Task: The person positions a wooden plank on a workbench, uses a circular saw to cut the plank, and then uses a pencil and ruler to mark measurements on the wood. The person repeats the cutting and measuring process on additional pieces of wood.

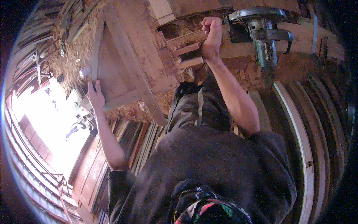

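At the left, my left hand (96, 98) is closed around the near end of a narrow wooden strip (97, 48). Thumb and finger show on either side of it. The strip borders a brown wooden panel (119, 71), which a longer wooden bar (130, 61) crosses at a slant. My right hand (213, 33) is raised at the top centre with its fingers curled in. Whatever it may hold is hidden. Just below and left of its wrist lie short wooden pieces (188, 49), and a rough-edged board (164, 59) extends to their left.
Right of my right hand stands a green power tool (264, 41) with a round metal plate and a handle. Long planks (298, 123) lean at the right, and more boards (138, 142) stand at the lower left. Shavings (71, 48) cover the ground near a bright opening (48, 119).
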Tool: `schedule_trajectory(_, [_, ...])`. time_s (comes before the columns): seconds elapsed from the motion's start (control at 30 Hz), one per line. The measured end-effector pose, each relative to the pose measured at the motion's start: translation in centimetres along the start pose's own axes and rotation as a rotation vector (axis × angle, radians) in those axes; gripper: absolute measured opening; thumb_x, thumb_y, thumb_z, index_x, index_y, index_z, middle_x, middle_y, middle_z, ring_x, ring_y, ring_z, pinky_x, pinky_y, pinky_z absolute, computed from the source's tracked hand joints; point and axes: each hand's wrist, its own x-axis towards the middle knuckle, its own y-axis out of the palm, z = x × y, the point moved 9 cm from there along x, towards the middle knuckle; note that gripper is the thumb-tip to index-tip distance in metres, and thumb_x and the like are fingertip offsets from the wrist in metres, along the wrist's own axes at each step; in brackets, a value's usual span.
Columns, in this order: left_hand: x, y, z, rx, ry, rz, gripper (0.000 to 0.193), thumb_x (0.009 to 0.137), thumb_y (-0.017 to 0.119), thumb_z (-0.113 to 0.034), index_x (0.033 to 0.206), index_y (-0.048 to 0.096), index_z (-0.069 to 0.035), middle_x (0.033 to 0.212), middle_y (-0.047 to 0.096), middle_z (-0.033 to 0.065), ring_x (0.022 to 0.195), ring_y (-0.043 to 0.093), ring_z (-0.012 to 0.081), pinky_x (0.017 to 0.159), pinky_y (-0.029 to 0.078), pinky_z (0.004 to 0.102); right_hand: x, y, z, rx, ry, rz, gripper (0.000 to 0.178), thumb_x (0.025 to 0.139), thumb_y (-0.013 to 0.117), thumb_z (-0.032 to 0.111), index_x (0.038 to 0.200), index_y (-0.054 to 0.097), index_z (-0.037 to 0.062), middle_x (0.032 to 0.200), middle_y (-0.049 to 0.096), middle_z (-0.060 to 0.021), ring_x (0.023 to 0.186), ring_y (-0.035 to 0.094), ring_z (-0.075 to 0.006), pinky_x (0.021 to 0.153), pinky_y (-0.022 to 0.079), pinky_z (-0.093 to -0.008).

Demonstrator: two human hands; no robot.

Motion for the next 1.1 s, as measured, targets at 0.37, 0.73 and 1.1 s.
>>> schedule_trajectory(0.37, [-0.3, -0.2, -1.1, -0.036, 0.030, -0.001, 0.071, 0.106, 0.048, -0.047, 0.147, 0.044, 0.011, 0.149, 0.048, 0.0318, 0.142, 0.043, 0.0441, 0.118, 0.033, 0.0450, 0.3, -1.9, 1.1, 0.157, 0.196, -0.063, 0.030, 0.106, 0.047, 0.038, 0.092, 0.050, 0.0117, 0.090, 0.057, -0.0013, 0.073, 0.043, -0.0097, 0.065, 0.035, -0.0273])
schedule_trajectory(0.73, [-0.4, -0.3, -1.8, 0.042, 0.133, -0.166, 0.060, 0.103, 0.057, -0.045, 0.134, 0.057, 0.006, 0.114, 0.068, 0.0315, 0.104, 0.064, 0.0494, 0.093, 0.048, 0.0511, -15.1, -2.4, 5.1, 0.175, 0.574, 0.090, 0.024, 0.105, 0.060, 0.030, 0.097, 0.051, 0.0087, 0.079, 0.056, -0.0014, 0.068, 0.051, -0.0091, 0.060, 0.040, -0.0247])
schedule_trajectory(1.1, [-1.2, -1.8, -4.8, -0.033, 0.189, -0.186, 0.047, 0.103, 0.056, -0.045, 0.110, 0.061, 0.001, 0.097, 0.068, 0.0313, 0.097, 0.065, 0.0501, 0.082, 0.048, 0.0534, -1.7, -15.6, 13.2, -0.368, 0.028, -0.124, 0.025, 0.098, 0.067, 0.028, 0.105, 0.059, 0.0047, 0.085, 0.063, -0.0046, 0.076, 0.057, -0.0148, 0.070, 0.047, -0.0310])
